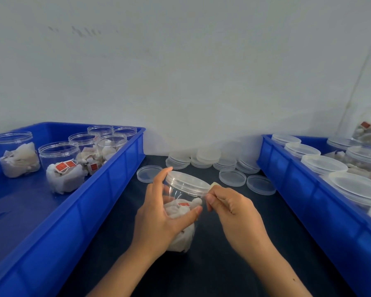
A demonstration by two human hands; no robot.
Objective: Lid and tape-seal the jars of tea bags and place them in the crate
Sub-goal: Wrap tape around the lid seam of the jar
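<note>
While the jar (181,211) of tea bags stands tilted on the dark bench (223,264) with its clear lid (187,182) on, the left hand (161,219) grips its side, thumb and fingers curled round it. Beside the lid's rim, the right hand (231,206) pinches a small pale piece, perhaps tape (214,185). Loose lids (232,177) lie behind. Open jars (59,156) fill the left blue crate (107,189); lidded jars (323,163) sit in the right crate (308,200).
</note>
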